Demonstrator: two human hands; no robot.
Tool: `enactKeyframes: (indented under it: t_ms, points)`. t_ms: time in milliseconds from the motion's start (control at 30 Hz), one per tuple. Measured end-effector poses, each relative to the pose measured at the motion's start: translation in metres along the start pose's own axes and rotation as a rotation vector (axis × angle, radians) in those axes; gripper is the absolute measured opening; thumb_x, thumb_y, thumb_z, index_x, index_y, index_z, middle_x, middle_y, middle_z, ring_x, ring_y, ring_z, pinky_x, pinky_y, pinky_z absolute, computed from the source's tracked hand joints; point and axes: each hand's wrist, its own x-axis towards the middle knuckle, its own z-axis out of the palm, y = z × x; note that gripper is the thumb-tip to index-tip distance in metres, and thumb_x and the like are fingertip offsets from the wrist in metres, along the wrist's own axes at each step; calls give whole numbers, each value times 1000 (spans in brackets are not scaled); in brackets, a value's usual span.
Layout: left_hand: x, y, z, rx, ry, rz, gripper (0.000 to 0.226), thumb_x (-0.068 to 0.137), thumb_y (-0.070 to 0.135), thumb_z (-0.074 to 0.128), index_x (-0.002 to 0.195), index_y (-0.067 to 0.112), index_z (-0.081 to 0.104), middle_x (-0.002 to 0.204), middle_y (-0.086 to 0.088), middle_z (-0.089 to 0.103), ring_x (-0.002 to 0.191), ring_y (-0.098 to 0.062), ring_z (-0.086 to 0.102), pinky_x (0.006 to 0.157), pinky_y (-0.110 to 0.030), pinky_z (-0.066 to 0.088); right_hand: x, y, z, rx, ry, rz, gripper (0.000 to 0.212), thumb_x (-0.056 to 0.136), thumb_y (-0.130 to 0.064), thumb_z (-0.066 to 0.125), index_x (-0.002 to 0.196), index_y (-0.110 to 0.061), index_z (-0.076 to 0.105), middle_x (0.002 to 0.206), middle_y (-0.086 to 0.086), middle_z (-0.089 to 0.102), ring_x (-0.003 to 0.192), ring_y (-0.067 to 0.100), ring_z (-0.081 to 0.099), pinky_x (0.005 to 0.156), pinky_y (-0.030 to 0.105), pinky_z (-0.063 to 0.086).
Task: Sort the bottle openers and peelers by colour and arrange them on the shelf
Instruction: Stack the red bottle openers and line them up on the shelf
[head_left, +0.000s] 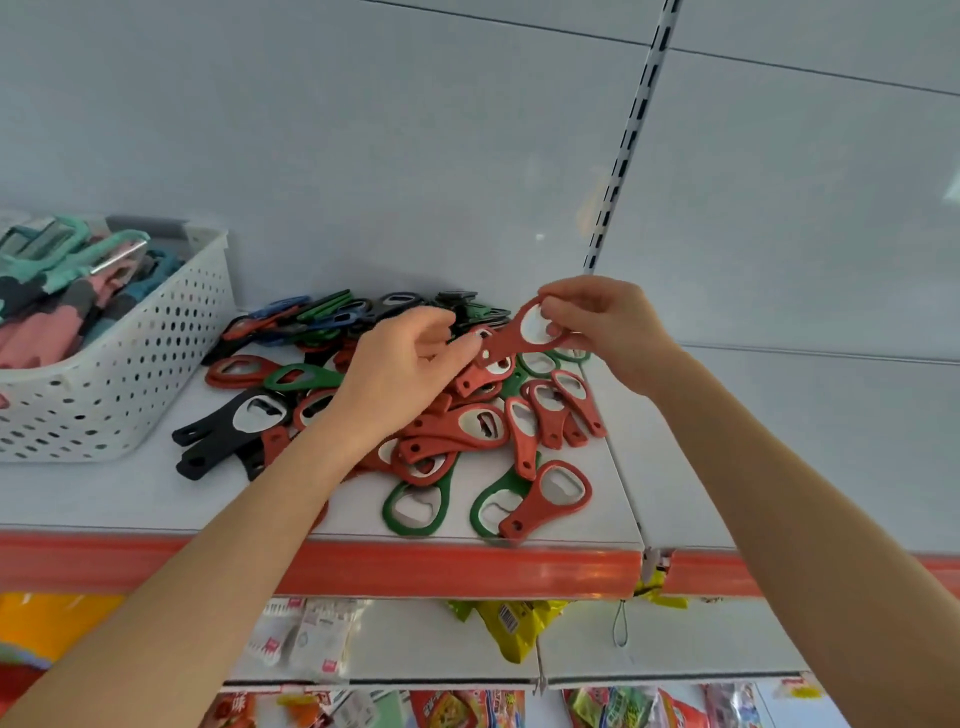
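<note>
A red opener (504, 345) was pinched, handle by the left hand (400, 369), ring by the right hand (608, 327), above the shelf's (608, 467) right edge.

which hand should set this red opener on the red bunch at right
Right: the right hand grips the red bottle opener by its ring, nearest the red bunch; the left hand pinches its tip.

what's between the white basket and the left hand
Head view: black bottle openers lie on the shelf between the white basket and the left hand.
</note>
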Motion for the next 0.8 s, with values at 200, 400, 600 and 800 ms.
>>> enactKeyframes:
  t_ms: [200,400,600,800]
  points:
    - [0,18,10,-456,-345,-178,15,92,6,50,92,15,62,87,-13,69,57,-11,66,47,-19,50,-11,-10,7,-102,-65,-4,12,88,-15,60,94,-8,67,81,2,67,74,11,65,71,22,56]
    - [-6,9,16,-495,-256,-281,15,95,9,45,106,14,54,85,-7,68,52,-6,60,44,-19,47,-12,40,-4,-1028,-232,263,59,81,-53,60,120,-10,52,119,5,57,106,24,53,86,32,42]
    - [-9,8,22,-537,-203,-307,28,95,11,43,119,22,51,87,-6,66,57,-10,54,44,-19,42,-15,38,-15,-688,-131,366,61,73,-37,75,124,-12,53,122,7,53,93,20,58,72,27,49]
    - [-13,23,34,-748,-252,-298,33,88,23,58,119,22,50,98,-4,63,79,-14,68,60,-25,55,-30,-9,-4,-167,-35,229,44,80,-43,65,114,-16,57,85,-1,63,71,9,59,63,22,49]
